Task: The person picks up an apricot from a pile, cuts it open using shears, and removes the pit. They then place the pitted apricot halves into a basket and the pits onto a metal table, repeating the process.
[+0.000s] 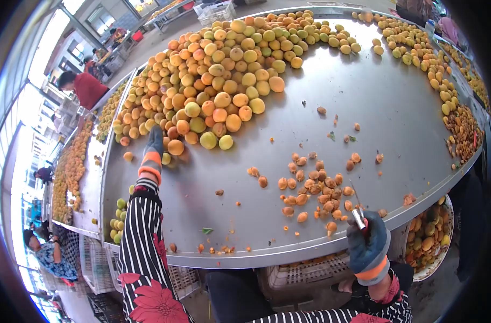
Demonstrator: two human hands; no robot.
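Note:
My left hand (155, 144), in a grey and orange glove, reaches to the near edge of a big heap of apricots (202, 81). Its fingers stretch out against the fruit, and their tips are partly hidden; I see no fruit gripped in them. Close to the table's front edge, my right hand (368, 245), gloved alike, is closed around a small knife (358, 217). The thin blade points up and away, and part of the handle is covered by the glove. Just left of the knife, many brown apricot pits (315, 185) lie scattered on the metal table (245, 188).
A raised rim (288, 253) edges the table. Below it stand a basin of cut apricots (428, 237) and plastic crates (310, 272). Split fruit (463, 134) lines the right side. Green fruit (117, 220) sits at left. A person in red (86, 89) works beyond another fruit-covered table.

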